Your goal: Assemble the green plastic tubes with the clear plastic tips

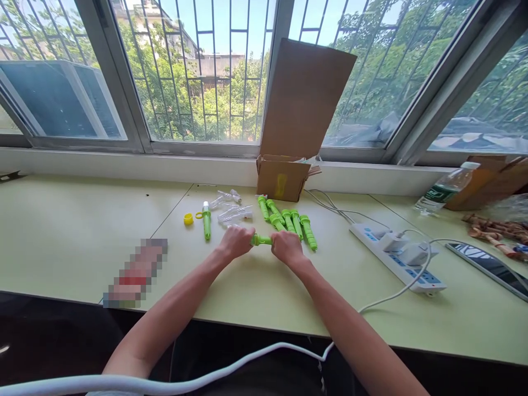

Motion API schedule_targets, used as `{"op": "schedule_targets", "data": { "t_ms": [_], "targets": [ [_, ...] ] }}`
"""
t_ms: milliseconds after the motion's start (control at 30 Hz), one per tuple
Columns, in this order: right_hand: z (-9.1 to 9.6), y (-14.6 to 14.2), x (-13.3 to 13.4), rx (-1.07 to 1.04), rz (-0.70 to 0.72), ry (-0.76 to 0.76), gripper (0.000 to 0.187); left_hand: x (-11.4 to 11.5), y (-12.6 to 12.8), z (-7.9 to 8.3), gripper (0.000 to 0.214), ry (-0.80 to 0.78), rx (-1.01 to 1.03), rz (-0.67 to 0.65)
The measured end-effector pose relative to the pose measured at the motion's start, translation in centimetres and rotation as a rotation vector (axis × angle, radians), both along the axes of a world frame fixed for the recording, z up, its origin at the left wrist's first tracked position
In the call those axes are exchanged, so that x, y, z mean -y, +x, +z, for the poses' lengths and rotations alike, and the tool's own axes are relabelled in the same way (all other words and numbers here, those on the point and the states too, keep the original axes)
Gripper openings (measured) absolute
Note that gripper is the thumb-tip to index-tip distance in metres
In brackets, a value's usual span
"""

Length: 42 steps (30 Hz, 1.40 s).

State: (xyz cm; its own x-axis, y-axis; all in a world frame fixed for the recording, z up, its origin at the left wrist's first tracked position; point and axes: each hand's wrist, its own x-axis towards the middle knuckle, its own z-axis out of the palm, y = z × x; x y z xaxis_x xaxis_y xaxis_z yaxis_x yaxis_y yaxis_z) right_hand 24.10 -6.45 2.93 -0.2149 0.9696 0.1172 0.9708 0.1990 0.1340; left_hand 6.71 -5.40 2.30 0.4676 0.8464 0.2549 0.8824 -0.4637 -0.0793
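My left hand point(237, 242) and my right hand point(286, 246) are both closed on one green plastic tube point(263, 240), held level between them just above the table. My fingers hide both of its ends. Just beyond my right hand lie several similar green tubes point(293, 220) in a loose group. Left of my left hand is a single green tube point(207, 223) with a whitish top, and by it a yellow ring cap point(188, 219). Clear plastic pieces point(235, 213) lie behind my left hand.
An open cardboard box point(284, 179) stands against the window sill. To the right are a white power strip point(398, 258) with cables, a phone point(490, 267) and a water bottle point(447, 190). A pixelated patch point(138, 275) covers something at left. A white cable crosses my lap.
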Motion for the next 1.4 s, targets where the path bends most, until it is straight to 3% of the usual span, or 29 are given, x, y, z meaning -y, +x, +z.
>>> {"op": "schedule_targets", "data": {
  "t_ms": [133, 333, 400, 633, 733, 933, 1067, 1400],
  "targets": [
    [-0.6, 0.3, -0.1, -0.013, 0.036, 0.064, 0.029, 0.4, 0.1, 0.5, 0.021, -0.019, -0.002, 0.001],
    [-1.2, 0.3, -0.1, -0.024, 0.172, 0.427, 0.034, 0.8, -0.9, 1.9, 0.024, -0.108, 0.103, 0.006],
    [-1.4, 0.2, -0.3, -0.006, 0.218, 0.440, 0.030, 0.7, -1.3, 2.0, 0.025, -0.152, 0.143, -0.003],
    [-1.9, 0.7, -0.7, -0.011, 0.321, 0.510, 0.046, 0.3, -2.3, 2.5, 0.025, -0.430, 0.349, -0.143],
    [-1.8, 0.8, -0.7, -0.022, 0.310, 0.476, 0.047, 0.3, -1.9, 2.4, 0.016, -0.528, 0.308, -0.116],
    [-1.5, 0.9, -0.9, -0.023, 0.180, 0.291, 0.037, 0.4, -0.2, 1.5, 0.018, -0.210, 0.131, 0.033],
    [-1.1, 0.8, -0.7, 0.020, 0.146, 0.202, 0.028, 0.4, 0.0, 1.2, 0.022, -0.180, 0.077, 0.050],
    [-0.6, 0.6, -0.6, 0.026, 0.084, 0.096, 0.028, 0.2, 0.1, 0.7, 0.024, -0.097, 0.000, 0.031]
  ]
}}
